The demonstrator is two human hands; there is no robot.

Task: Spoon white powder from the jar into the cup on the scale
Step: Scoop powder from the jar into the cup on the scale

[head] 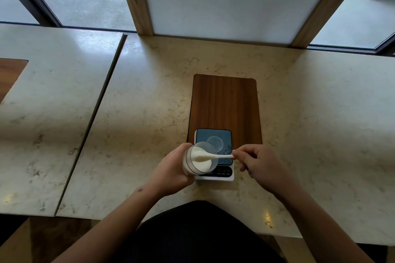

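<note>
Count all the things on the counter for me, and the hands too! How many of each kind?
Hands: 2, the left hand and the right hand
Jars: 1, the jar with white powder
Spoons: 1, the spoon
Cups: 1, the clear cup
Scales: 1, the scale
Wooden boards: 1, the wooden board
Total: 7
</note>
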